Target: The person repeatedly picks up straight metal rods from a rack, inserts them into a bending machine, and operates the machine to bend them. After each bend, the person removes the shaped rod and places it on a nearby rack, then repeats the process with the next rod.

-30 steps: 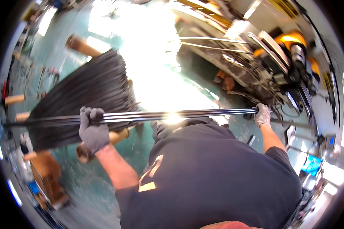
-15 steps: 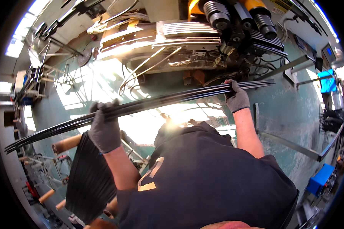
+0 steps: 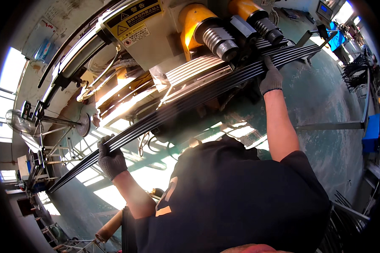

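A bundle of long, thin dark metal rods point(image 3: 135, 130) stretches diagonally across in front of me, its right end higher in the view and farther off. My gloved left hand point(image 3: 112, 159) is closed round the bundle toward its left end, with fingertips showing over the far side. Farther along, my gloved right hand point(image 3: 271, 79) grips it near the right end; its fingers are partly hidden by the rods. The right part of the bundle lies close to the machine's ribbed metal rollers point(image 3: 219, 42). Whether it touches the machine I cannot tell.
Ahead stands a machine with yellow housings point(image 3: 196, 19) and a warning label point(image 3: 133, 21). A metal support arm point(image 3: 304, 39) juts out at the far right. Right are a floor rail point(image 3: 329, 125) and a blue box point(image 3: 371, 133). A brown tube point(image 3: 109, 225) sits lower left.
Both hands have carried the rod bundle forward and right, toward the machine. The bundle slants more steeply in view. My view has turned, showing more of the machine.
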`<state>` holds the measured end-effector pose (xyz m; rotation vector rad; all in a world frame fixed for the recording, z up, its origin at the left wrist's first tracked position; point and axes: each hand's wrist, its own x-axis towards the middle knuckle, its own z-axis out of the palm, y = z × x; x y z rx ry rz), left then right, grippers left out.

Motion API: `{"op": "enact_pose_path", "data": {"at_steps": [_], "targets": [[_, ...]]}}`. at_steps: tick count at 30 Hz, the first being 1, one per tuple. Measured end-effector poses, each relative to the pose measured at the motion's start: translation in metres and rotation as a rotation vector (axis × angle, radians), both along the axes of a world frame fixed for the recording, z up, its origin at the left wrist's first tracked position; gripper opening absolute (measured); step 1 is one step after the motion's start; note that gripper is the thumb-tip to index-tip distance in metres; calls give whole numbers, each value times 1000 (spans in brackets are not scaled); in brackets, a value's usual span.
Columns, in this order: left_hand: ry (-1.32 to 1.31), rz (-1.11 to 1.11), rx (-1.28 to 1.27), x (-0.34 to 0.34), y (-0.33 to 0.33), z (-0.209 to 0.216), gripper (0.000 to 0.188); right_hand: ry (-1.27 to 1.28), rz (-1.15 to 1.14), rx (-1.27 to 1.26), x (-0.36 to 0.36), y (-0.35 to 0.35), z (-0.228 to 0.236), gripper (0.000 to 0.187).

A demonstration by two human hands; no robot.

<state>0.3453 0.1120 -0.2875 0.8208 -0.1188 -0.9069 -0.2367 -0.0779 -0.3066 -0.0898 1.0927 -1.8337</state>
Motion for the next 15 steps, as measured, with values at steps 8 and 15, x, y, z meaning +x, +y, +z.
{"op": "enact_pose_path", "data": {"at_steps": [8,15], "targets": [[164,-120,-2,-3,-87,-56,15,-113,177,-136,43,-45,30,29],[105,-222,178,-60,-143,-47,24,146,136,-34,21,-106,-38,38]]}}
